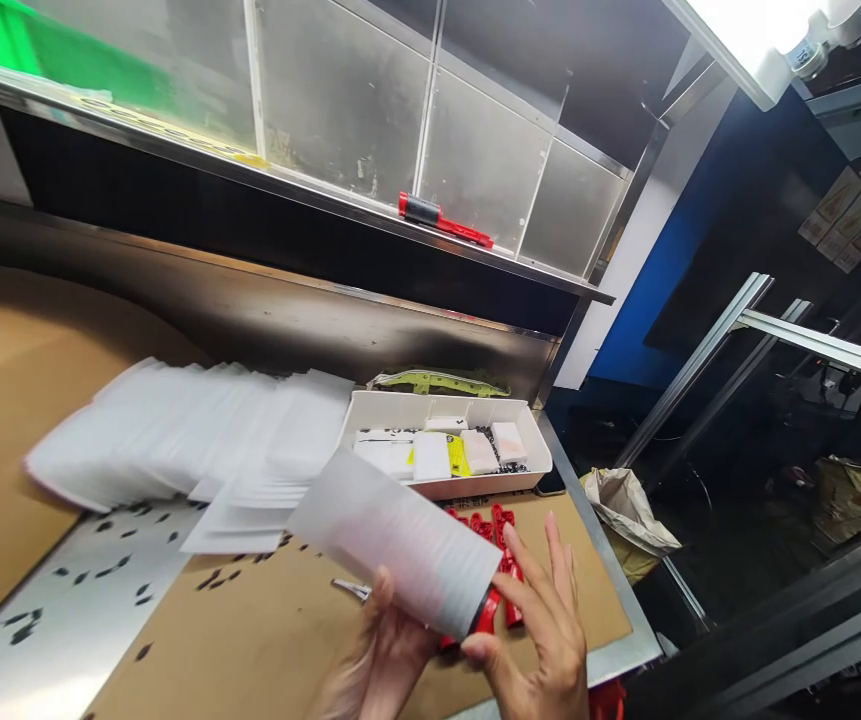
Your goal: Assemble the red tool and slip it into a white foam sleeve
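Note:
My left hand point(389, 650) grips a roll of translucent white foam sheet point(392, 540) from below, its thumb over the near edge. Something red and black point(486, 610) pokes out of the roll's right end. My right hand point(542, 620) is at that end with its fingers stretched out and spread, the thumb touching the roll's end. Under the roll lie several red plastic parts point(501, 530) on the cardboard. Small metal tweezers point(351, 590) lie just left of my left hand.
A fanned stack of white foam sheets point(190, 440) lies on the bench to the left. A white tray point(400, 408) holds labels and small packets. Small black pieces point(111, 570) are scattered on the metal surface. A red-and-black tool point(441, 218) rests on the shelf. A paper bag point(629, 510) sits beyond the bench's right edge.

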Demonstrator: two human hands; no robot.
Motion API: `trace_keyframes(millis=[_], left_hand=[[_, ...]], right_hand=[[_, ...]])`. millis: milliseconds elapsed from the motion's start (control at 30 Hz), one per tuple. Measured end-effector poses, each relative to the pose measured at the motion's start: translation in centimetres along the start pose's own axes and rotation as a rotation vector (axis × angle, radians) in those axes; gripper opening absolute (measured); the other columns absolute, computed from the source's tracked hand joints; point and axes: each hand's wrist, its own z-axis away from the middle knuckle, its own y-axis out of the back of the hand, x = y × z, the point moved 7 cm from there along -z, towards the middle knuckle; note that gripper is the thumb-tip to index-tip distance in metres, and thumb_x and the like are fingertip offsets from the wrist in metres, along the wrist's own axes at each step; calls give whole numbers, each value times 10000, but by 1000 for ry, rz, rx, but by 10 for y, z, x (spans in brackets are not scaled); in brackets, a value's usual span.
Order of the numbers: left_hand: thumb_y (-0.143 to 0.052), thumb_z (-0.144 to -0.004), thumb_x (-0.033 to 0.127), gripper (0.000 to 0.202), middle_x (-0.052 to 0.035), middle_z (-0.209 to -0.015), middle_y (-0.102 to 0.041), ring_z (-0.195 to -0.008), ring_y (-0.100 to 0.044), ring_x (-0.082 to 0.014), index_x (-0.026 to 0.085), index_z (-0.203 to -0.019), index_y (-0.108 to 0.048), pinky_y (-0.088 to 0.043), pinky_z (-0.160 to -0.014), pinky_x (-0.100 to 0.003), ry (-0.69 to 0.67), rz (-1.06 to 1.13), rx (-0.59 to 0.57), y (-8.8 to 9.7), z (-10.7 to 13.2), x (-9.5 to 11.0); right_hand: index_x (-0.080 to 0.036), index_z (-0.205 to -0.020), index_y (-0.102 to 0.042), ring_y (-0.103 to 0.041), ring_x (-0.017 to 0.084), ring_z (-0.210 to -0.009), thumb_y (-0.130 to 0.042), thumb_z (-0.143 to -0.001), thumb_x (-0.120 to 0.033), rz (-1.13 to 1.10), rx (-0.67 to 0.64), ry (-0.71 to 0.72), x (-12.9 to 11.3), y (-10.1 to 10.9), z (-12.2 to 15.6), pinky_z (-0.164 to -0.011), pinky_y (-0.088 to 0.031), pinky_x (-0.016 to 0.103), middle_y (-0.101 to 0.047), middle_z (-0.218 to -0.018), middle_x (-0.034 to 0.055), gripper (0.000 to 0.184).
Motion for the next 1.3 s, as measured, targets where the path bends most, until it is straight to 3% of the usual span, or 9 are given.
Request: trace_keyframes(millis=[100,200,367,533,633,867,1033,1200,1300], left_hand=[[-863,-716,361,354,-89,-1201,-737,-1150,-668,-261,262,-1046,-781,-576,-930,-317,58,131,-20,-3,12,-5],[-805,-791,196,253,-138,-1199,-726,-1066,-707,-214,199,-1042,-775,-585,-887,-281,73,214,-51,-2,25,-7],[-804,-807,275,295,-176,-1246,-683,-1189,-646,-272,160,-1075,-756,-590,-929,-396,30,273,-113,5,49,-3],[-790,-810,421,386,-99,-1328,-652,-1247,-607,-261,190,-1117,-748,-520,-1054,-387,149,410,-179,-7,79,-5],[-842,-711,527,430,-93,-1285,-690,-1298,-563,-291,216,-1002,-784,-495,-1072,-359,289,505,-141,-10,93,-11],[-877,-707,416,456,-32,-1135,-761,-1189,-641,-195,184,-1080,-752,-517,-991,-202,223,491,-137,1,105,-10],[-830,-774,389,567,-237,-1340,-620,-1210,-632,-304,13,-1174,-687,-527,-1040,-377,141,420,-140,-5,111,-7],[-773,-817,447,433,-235,-1357,-607,-1222,-616,-347,119,-1099,-759,-576,-948,-374,63,298,-167,-10,113,-1],[-789,-809,413,445,-268,-1314,-625,-1138,-665,-373,87,-1110,-752,-602,-882,-377,63,297,-170,-5,113,-3]], right_hand=[[-287,-1209,-682,-430,433,-1405,-549,-931,-609,-18,-97,90,-19,-7,-7,-1133,-218,763,-718,-1251,100,446],[-316,-1358,-592,-434,407,-1410,-451,-981,-594,-119,-175,127,-34,-7,-13,-1151,-215,736,-703,-1284,76,489],[-317,-1164,-702,-519,303,-1350,-431,-1030,-455,-317,-150,-20,-41,5,-17,-1112,-411,544,-677,-1307,60,333],[-231,-886,-715,-658,222,-959,-548,-955,-348,-437,-232,-159,-52,1,-6,-836,-571,344,-630,-990,84,216],[-229,-887,-702,-640,213,-958,-569,-906,-296,-515,-266,-183,-64,-3,4,-894,-575,357,-565,-1000,74,150],[-211,-821,-680,-597,226,-1017,-597,-783,-149,-484,-299,-160,-83,-6,16,-942,-544,390,-562,-1076,89,111],[-233,-848,-686,-572,197,-1133,-507,-899,-278,-674,-330,-386,-68,-2,18,-1028,-470,324,-547,-1135,71,191],[-228,-854,-685,-553,243,-1210,-595,-855,-351,-583,-357,-361,-72,-3,25,-1044,-438,348,-554,-1190,81,153],[-224,-825,-686,-563,250,-1203,-614,-821,-309,-565,-370,-332,-80,-8,29,-1051,-446,370,-553,-1201,91,111]])
